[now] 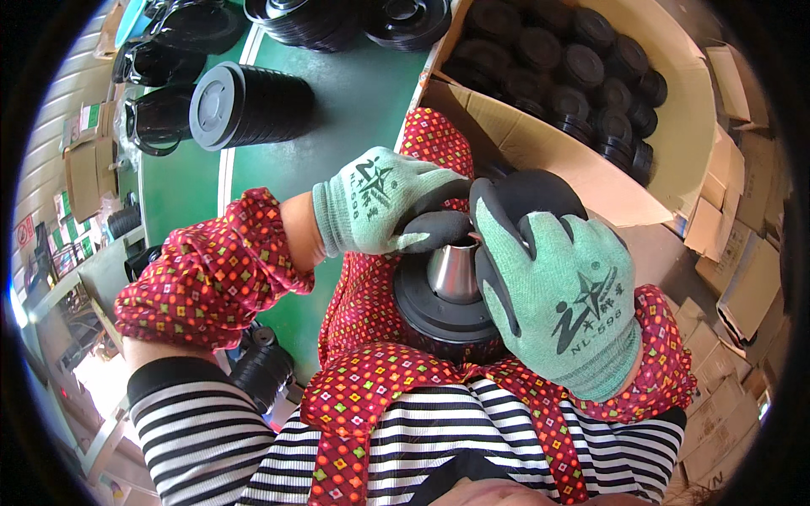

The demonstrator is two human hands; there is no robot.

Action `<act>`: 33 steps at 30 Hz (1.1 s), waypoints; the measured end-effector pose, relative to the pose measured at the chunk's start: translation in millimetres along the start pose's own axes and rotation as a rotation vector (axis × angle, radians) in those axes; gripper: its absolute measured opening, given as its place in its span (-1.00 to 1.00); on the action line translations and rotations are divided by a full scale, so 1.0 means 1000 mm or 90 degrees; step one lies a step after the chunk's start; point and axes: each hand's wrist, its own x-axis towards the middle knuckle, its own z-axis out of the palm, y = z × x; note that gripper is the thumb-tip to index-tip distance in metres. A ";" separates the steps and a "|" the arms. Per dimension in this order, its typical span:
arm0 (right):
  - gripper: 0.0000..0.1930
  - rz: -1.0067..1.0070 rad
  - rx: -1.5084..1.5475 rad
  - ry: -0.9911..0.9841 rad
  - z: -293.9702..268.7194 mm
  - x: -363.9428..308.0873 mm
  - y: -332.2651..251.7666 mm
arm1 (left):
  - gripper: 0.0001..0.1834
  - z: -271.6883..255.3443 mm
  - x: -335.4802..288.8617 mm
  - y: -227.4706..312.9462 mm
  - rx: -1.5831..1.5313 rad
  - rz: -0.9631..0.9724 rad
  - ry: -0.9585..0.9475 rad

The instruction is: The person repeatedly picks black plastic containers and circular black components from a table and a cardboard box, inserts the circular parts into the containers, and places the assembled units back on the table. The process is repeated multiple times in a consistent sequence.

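Note:
A shiny metal cone [456, 274] stands upright on a black round base [443, 310] close in front of my body. My left hand [401, 202], in a green glove with black-coated fingers, is closed at the cone's narrow top. Whatever its fingertips pinch is too small to make out. On the other side, my right hand [557, 287], gloved alike, bends its fingers around a smooth black round piece [540, 198], like a lid. Its near fingers reach beside the cone's tip. Part of the round piece is hidden behind the glove.
An open cardboard box [548, 156] at the far right holds several stacks of black round lids [582, 67]. On the green table [354, 93] lies a stack of black lids [253, 101], beside black jugs [156, 118]. More black discs [405, 21] are farther back. Flattened cartons [742, 278] crowd the right side.

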 end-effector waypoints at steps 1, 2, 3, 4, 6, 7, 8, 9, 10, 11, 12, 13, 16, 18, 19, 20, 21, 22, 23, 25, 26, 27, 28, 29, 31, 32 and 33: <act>-0.38 0.022 -0.011 -0.023 -0.003 0.001 -0.004 | -0.29 -0.001 0.004 -0.002 -0.017 0.012 0.001; -0.37 0.021 -0.031 -0.042 -0.004 0.001 -0.006 | -0.31 0.012 0.008 -0.022 -0.031 0.093 0.050; -0.36 0.028 -0.054 -0.054 -0.008 0.002 -0.009 | -0.33 0.012 0.013 -0.023 -0.029 0.100 0.061; -0.35 0.033 -0.077 -0.068 -0.012 0.003 -0.013 | -0.34 0.012 0.016 -0.024 -0.028 0.105 0.074; -0.38 0.044 -0.092 -0.006 -0.003 0.004 -0.016 | -0.41 0.015 0.015 -0.021 -0.021 0.079 0.088; -0.40 0.040 -0.088 0.016 -0.001 0.000 -0.016 | -0.44 0.018 0.015 -0.020 -0.010 0.088 0.123; -0.41 0.034 -0.085 0.036 0.001 -0.004 -0.015 | -0.47 0.020 0.013 -0.018 -0.001 0.096 0.159; -0.43 0.035 -0.015 0.093 0.004 -0.002 -0.009 | -0.54 0.013 0.013 -0.013 0.023 0.092 0.160; -0.46 0.036 -0.002 0.096 0.008 -0.003 -0.004 | -0.61 0.011 0.010 -0.006 0.039 0.082 0.164; -0.48 0.025 0.013 0.131 0.012 -0.006 -0.004 | -0.67 0.009 0.006 0.001 0.054 0.072 0.168; -0.50 0.011 0.029 0.166 0.015 -0.008 -0.003 | -0.68 0.007 0.000 0.004 0.071 0.056 0.227; -0.46 -0.028 0.053 0.237 0.013 -0.010 -0.002 | -0.70 0.006 -0.008 0.007 0.087 0.040 0.287; -0.31 -0.059 0.063 0.350 0.022 -0.029 -0.003 | -0.76 0.010 -0.049 -0.009 0.054 -0.095 0.504; -0.22 -0.065 0.230 0.263 0.035 -0.041 -0.002 | -0.79 0.027 -0.088 -0.031 0.033 -0.235 0.598; -0.21 -0.071 0.273 0.248 0.043 -0.046 -0.004 | -0.77 0.040 -0.110 -0.043 0.074 -0.281 0.636; -0.20 -0.075 0.315 0.233 0.049 -0.050 -0.006 | -0.79 0.053 -0.136 -0.054 0.091 -0.355 0.617; -0.19 -0.081 0.359 0.217 0.057 -0.052 -0.007 | -0.80 0.066 -0.154 -0.056 0.112 -0.405 0.620; -0.20 -0.092 0.366 0.224 0.064 -0.054 -0.009 | -0.81 0.079 -0.170 -0.057 0.133 -0.455 0.621; -0.20 -0.105 0.375 0.231 0.070 -0.053 -0.011 | -0.79 0.093 -0.189 -0.066 0.184 -0.496 0.604; -0.29 -0.117 0.362 0.271 0.075 -0.050 -0.018 | -0.69 0.111 -0.206 -0.061 0.193 -0.588 0.580; -0.31 -0.115 0.370 0.276 0.079 -0.050 -0.018 | -0.78 0.122 -0.216 -0.066 0.202 -0.588 0.567; -0.32 -0.115 0.376 0.280 0.083 -0.051 -0.015 | -0.78 0.129 -0.217 -0.063 0.187 -0.550 0.592; -0.34 -0.115 0.383 0.284 0.085 -0.050 -0.015 | -0.72 0.133 -0.218 -0.060 0.172 -0.511 0.616; -0.45 -0.114 0.408 0.294 0.082 -0.049 -0.017 | -0.50 0.139 -0.218 -0.055 0.180 -0.579 0.585; -0.53 -0.034 0.511 0.370 0.087 -0.045 -0.012 | -0.25 0.136 -0.205 -0.042 0.217 -0.443 0.647; -0.56 0.007 0.562 0.408 0.088 -0.042 -0.009 | -0.18 0.129 -0.195 -0.020 0.211 -0.381 0.654; -0.67 0.089 0.633 0.461 0.075 -0.033 -0.012 | -0.07 0.128 -0.188 -0.006 0.094 -0.301 0.659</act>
